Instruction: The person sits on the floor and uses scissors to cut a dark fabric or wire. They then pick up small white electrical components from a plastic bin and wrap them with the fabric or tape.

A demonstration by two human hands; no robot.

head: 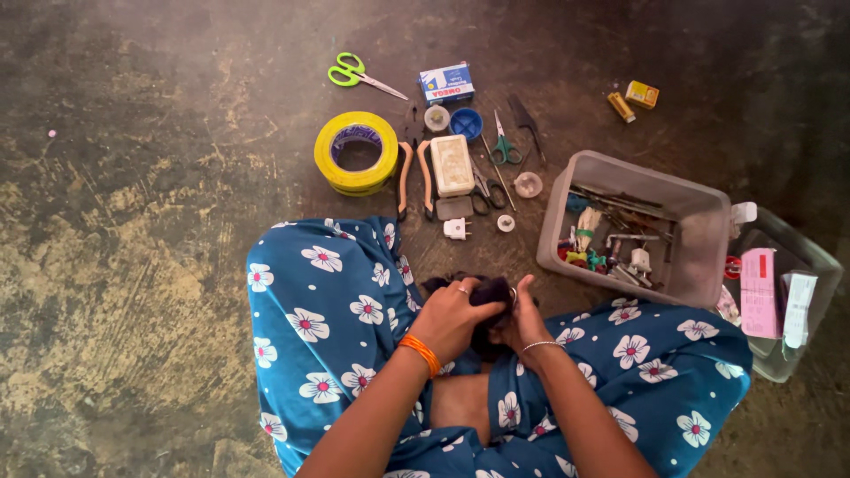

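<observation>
I sit cross-legged on a dark floor in blue trousers with white flowers. Both hands meet in my lap over a small dark bundle, perhaps cloth [489, 292]. My left hand [456, 314], with an orange band at the wrist and a ring, is closed on its left side. My right hand [524, 320], wearing a thin silver bracelet, grips its right side with the thumb raised. What the bundle hides I cannot make out.
Ahead lie a yellow tape roll [357, 152], green scissors [363, 74], orange-handled pliers [414, 177], a white rectangular block [452, 165], a small blue-white box [445, 83] and a white plug [455, 229]. A clear tub of small tools [634, 228] and another container [788, 296] stand right.
</observation>
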